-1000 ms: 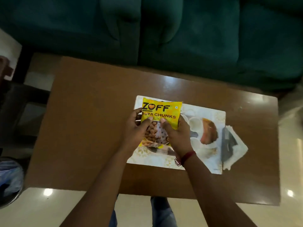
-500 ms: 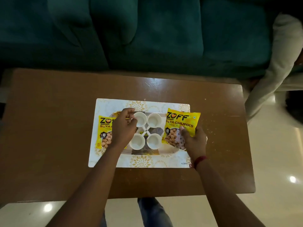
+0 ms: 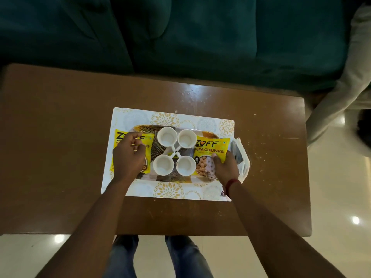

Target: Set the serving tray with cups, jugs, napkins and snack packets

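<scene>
Four white cups (image 3: 174, 151) sit mid-tray (image 3: 208, 135); the left hand (image 3: 128, 157) rests loosely curled on the left packet (image 3: 149, 140), the right hand (image 3: 225, 167) pinches the right packet (image 3: 211, 149).

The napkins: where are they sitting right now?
In the head view the napkins lie at the right end of the tray, just beyond the right snack packet, partly hidden by the right hand resting on that packet.

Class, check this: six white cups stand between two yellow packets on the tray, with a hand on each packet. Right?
Not quite: the head view shows four cups, not six. They do stand between the two packets on the tray, with the left hand and right hand on them.
</scene>
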